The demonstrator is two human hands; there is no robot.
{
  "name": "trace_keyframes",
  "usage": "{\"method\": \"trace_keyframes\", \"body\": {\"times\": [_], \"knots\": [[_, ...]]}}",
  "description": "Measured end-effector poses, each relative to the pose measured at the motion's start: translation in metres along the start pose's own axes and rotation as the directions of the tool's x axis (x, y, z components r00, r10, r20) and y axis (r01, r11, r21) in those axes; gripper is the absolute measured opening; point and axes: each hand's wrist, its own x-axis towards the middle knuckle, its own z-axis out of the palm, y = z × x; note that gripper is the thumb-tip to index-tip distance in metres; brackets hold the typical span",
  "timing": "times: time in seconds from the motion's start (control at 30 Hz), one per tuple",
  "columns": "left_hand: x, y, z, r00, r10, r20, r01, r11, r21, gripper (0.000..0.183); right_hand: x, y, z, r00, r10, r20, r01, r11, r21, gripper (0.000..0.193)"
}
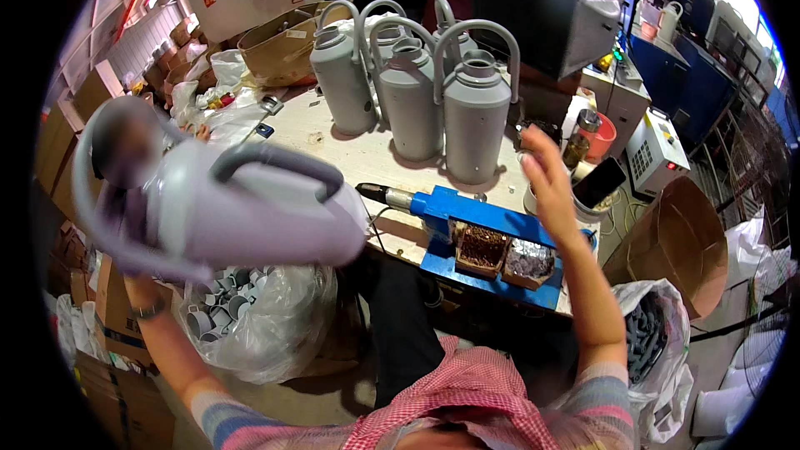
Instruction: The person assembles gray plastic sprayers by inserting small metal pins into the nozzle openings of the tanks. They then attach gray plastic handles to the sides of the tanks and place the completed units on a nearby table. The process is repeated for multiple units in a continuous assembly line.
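Observation:
My left hand holds up a grey jug body with a looped carrying handle and a dark side handle. The jug lies tilted in the air at the left, smeared by motion. It hides most of that hand's fingers. My right hand is raised with nothing in it, fingers stretched out, above the right end of a blue metal fixture. Two small open boxes sit in the fixture, one with brown screws, one with silvery small parts. A black and silver tool points left from it.
Several grey jugs stand upright on the pale table. Below left is a clear bag of grey cups; at right, a bag of dark handles. A phone and jars stand right. Another person is partly visible behind the held jug.

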Motion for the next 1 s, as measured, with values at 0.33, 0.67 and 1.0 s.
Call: {"method": "trace_keyframes", "body": {"times": [0.33, 0.67, 1.0], "knots": [[0.081, -0.16, 0.233, 0.789, -0.468, 0.398, 0.221, 0.82, 0.528, 0.052, 0.211, 0.062, 0.038, 0.96, -0.277, -0.036, 0.205, 0.788, -0.58, 0.061], [0.061, -0.237, 0.252, 0.965, -0.258, 0.041, 0.22, 0.887, 0.405, 0.052, 0.28, 0.031, 0.0, 0.946, 0.076, 0.315, 0.02, 0.957, -0.291, 0.036], [-0.119, 0.052, 0.262, 0.771, -0.158, 0.617, 0.62, -0.038, -0.784, 0.071, 0.098, -0.091, -0.175, 0.907, 0.334, -0.256, -0.142, 0.817, 0.559, 0.053]]}}
